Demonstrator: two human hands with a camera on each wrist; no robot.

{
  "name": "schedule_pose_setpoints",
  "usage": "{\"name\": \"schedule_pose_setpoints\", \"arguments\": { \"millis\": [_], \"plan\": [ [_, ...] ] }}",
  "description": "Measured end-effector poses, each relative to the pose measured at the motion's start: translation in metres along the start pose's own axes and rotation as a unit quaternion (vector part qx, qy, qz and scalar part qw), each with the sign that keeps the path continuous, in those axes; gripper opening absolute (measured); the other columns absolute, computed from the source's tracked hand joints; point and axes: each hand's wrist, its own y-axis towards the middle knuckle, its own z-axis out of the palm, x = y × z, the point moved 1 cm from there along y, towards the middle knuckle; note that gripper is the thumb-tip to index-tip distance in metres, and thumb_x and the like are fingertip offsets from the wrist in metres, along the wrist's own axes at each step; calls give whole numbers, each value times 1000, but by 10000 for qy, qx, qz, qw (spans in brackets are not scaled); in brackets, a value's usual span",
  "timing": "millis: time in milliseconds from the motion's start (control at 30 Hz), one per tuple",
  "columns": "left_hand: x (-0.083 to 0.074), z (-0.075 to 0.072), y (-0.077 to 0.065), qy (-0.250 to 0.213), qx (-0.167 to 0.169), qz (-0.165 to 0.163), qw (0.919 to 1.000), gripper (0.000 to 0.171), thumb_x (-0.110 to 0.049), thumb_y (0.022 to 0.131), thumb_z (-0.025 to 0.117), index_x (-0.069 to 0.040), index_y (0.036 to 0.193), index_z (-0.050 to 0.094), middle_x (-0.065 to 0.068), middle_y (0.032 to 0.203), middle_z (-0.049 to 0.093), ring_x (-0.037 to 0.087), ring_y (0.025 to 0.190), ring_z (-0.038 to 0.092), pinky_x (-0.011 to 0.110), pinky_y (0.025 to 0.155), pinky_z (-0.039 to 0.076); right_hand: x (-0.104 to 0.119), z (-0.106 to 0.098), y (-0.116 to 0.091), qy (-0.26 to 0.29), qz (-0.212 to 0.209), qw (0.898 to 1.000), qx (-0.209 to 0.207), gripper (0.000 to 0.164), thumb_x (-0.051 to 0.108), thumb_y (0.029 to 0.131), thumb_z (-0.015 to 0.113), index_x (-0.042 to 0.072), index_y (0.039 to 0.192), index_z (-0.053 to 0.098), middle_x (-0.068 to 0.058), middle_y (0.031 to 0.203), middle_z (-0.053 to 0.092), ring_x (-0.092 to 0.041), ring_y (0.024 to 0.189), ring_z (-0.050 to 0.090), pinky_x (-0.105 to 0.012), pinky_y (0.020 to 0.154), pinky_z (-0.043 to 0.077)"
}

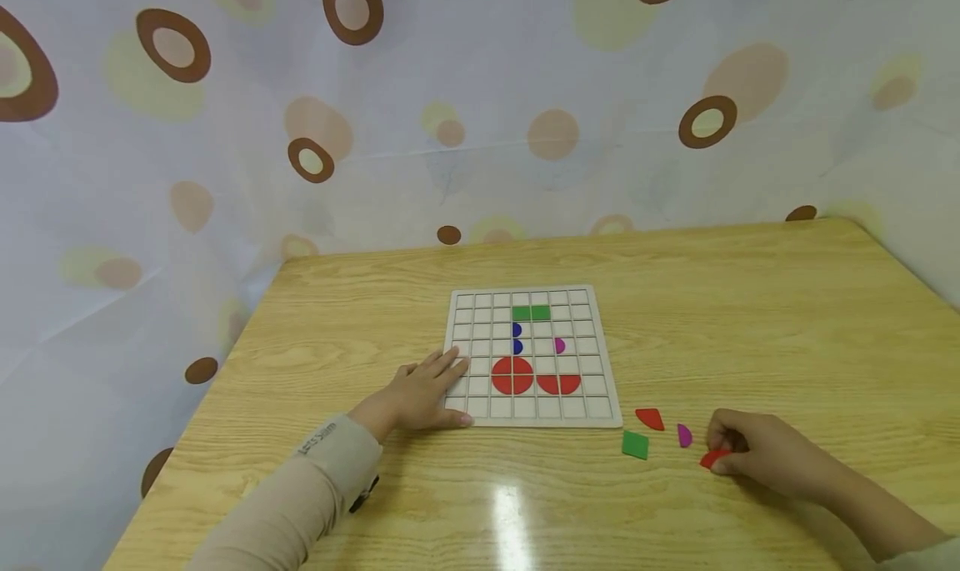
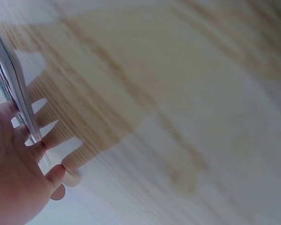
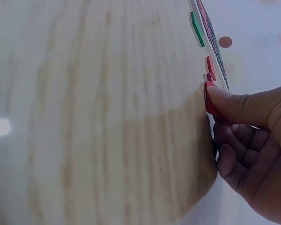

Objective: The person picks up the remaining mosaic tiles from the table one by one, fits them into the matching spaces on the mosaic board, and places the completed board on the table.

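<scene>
A white grid board lies on the wooden table, holding two green squares, two blue half-discs, a magenta piece and red quarter pieces. My left hand rests flat on the board's left edge, fingers straight. My right hand pinches a red piece against the table, to the right of the board; the red piece shows under the thumb. Loose beside it lie a red quarter, a magenta piece and a green square.
A dotted curtain hangs right behind the table's far edge and around its left side. Bare wood stretches to the right of the board and along the near edge, where a light glare shows.
</scene>
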Motion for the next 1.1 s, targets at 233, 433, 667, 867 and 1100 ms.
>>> {"name": "schedule_pose_setpoints", "arguments": {
  "millis": [233, 433, 667, 867, 1100],
  "plan": [
    [-2, -2, -2, -21, -10, 41, 10000, 83, -62, 76, 44, -17, 140, 14, 5, 144, 6, 25, 129, 6, 49, 95, 18, 1, -3, -4, 19, -16, 9997, -260, 15, 20, 78, 62, 11, 80, 51, 6, 72, 52, -2, 63, 45, -22, 55, 39],
    [-2, -3, -1, 53, 5, 15, 10000, 83, -63, 76, 42, -18, 140, 13, 4, 144, 5, 25, 129, 6, 49, 95, 18, 6, -4, -4, -41, 135, 9971, -746, 13, 16, 80, 61, 9, 80, 51, 3, 72, 50, -3, 63, 42, -22, 53, 38],
    [0, -3, -1, -15, 14, 30, 10000, 84, -63, 76, 43, -17, 140, 13, 4, 144, 5, 25, 129, 6, 49, 95, 18, 11, -6, -2, 16, 229, 9937, -1097, 11, 11, 80, 61, 7, 80, 51, 0, 73, 48, -5, 62, 41, -22, 52, 38],
    [0, -1, -2, -17, -37, 53, 10000, 84, -62, 76, 43, -17, 140, 13, 4, 144, 6, 25, 129, 6, 49, 95, 18, 14, -7, 1, 178, 284, 9945, -996, 9, 13, 82, 59, 6, 85, 54, 0, 75, 51, -6, 64, 42, -22, 53, 39],
    [-2, -2, -2, -46, -66, 100, 9999, 84, -62, 76, 44, -16, 140, 14, 5, 144, 6, 26, 129, 7, 49, 95, 17, 21, -9, 10, 300, 309, 9937, -1031, 10, 14, 82, 59, 6, 86, 54, -1, 76, 51, -7, 65, 44, -22, 54, 39]
  ]
}}
